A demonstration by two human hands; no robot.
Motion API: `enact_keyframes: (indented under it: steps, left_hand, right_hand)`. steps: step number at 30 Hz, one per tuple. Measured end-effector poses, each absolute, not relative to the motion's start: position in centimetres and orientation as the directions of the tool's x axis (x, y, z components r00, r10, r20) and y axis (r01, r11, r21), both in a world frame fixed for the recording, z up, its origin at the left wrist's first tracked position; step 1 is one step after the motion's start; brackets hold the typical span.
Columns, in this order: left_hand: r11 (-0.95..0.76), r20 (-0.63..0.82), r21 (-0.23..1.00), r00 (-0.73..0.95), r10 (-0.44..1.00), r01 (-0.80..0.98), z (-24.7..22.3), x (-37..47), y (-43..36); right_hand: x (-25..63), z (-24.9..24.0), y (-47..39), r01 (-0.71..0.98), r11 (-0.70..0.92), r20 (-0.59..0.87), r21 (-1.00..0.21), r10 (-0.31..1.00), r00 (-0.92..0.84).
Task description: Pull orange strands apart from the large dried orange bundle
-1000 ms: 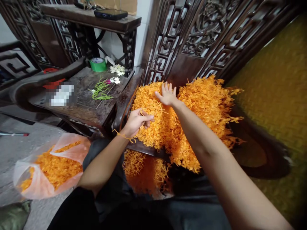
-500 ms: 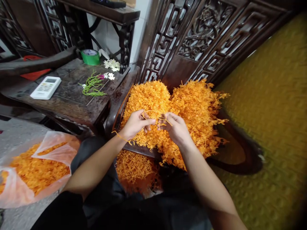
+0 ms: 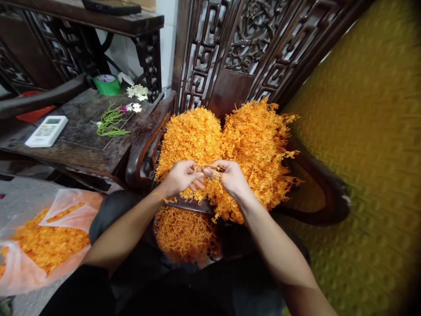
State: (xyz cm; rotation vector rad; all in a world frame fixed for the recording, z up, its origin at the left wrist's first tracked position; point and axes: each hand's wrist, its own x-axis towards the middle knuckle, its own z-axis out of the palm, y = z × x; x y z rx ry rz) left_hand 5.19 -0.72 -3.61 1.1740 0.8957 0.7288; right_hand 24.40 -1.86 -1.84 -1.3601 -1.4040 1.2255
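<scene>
My left hand (image 3: 184, 177) and my right hand (image 3: 229, 176) meet in front of a large orange heap (image 3: 189, 136) of fine, stringy pieces on a dark wooden chair. Between my fingertips is a thin orange strand (image 3: 215, 167), pinched from both sides. Another bit of orange strand (image 3: 169, 200) hangs by my left wrist. A second orange heap (image 3: 258, 131) with spiky ends lies to the right. Below the seat edge, more orange stems (image 3: 184, 230) fill a container whose sides are mostly hidden.
Left, a dark wooden seat (image 3: 79, 142) holds a white remote (image 3: 47, 131), green tape (image 3: 107, 85), green stems (image 3: 112, 122) and white flowers (image 3: 137, 92). An open plastic bag (image 3: 79, 210) with orange pieces lies on the floor. The chair's curved armrest (image 3: 340, 199) rises at right.
My hands have come closer together, and the loop of strand between them looks smaller. The surroundings have shifted left in the view.
</scene>
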Motion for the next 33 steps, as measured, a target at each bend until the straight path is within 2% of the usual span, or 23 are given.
enact_keyframes:
  steps: [7,12,13,15,18,19,21,25,28,31,33]
  left_hand:
    - [0.209,-0.165,0.975,0.376,0.912,-0.079,-2.6,4.4,-1.2]
    - [0.175,-0.124,0.969,0.265,0.956,-0.177,-1.5,2.5,-1.3]
    - [0.21,-0.152,0.962,0.292,0.944,-0.177,-1.4,2.2,-1.4]
    - [0.299,-0.228,0.942,0.359,0.905,-0.155,-1.4,1.8,-1.5]
    - [0.375,-0.299,0.92,0.413,0.86,-0.116,-1.6,1.8,-1.7]
    - [0.385,-0.309,0.917,0.421,0.853,-0.106,-1.7,1.9,-1.7]
    - [0.393,-0.318,0.915,0.434,0.843,-0.094,-1.9,2.1,-1.6]
    - [0.388,-0.316,0.914,0.395,0.863,-0.117,-2.2,2.3,-1.2]
    - [0.389,-0.321,0.912,0.368,0.873,-0.127,-2.3,2.4,-1.2]
    - [0.372,-0.306,0.918,0.354,0.884,-0.135,-2.4,2.6,-1.7]
    - [0.331,-0.276,0.936,0.332,0.902,-0.121,-2.7,2.9,-1.9]
  right_hand:
    - [27.1,-2.2,-1.6,0.535,-0.005,0.015,-0.845,0.999,0.033]
    - [31.7,-3.4,-0.9,0.749,-0.085,0.202,-0.658,0.937,0.284]
    - [32.3,-3.5,-0.9,0.751,-0.058,0.229,-0.658,0.934,0.273]
    - [32.4,-3.6,-1.2,0.672,0.031,0.236,-0.74,0.947,0.216]
    - [30.6,-3.2,-2.1,0.412,0.068,0.128,-0.909,0.984,0.12]
    - [29.9,-2.9,-2.4,0.353,0.079,0.113,-0.932,0.991,0.076]
    - [28.5,-2.1,-3.2,0.337,0.182,0.183,-0.924,0.983,-0.026]
    - [26.2,0.2,-5.3,0.371,0.506,0.432,-0.779,0.861,-0.267]
    - [23.9,0.9,-6.8,0.469,0.676,0.492,-0.569,0.736,-0.464]
    - [21.4,0.1,-7.4,0.615,0.73,0.47,-0.298,0.673,-0.571]
    - [20.1,-0.7,-7.8,0.641,0.737,0.536,-0.212,0.637,-0.554]
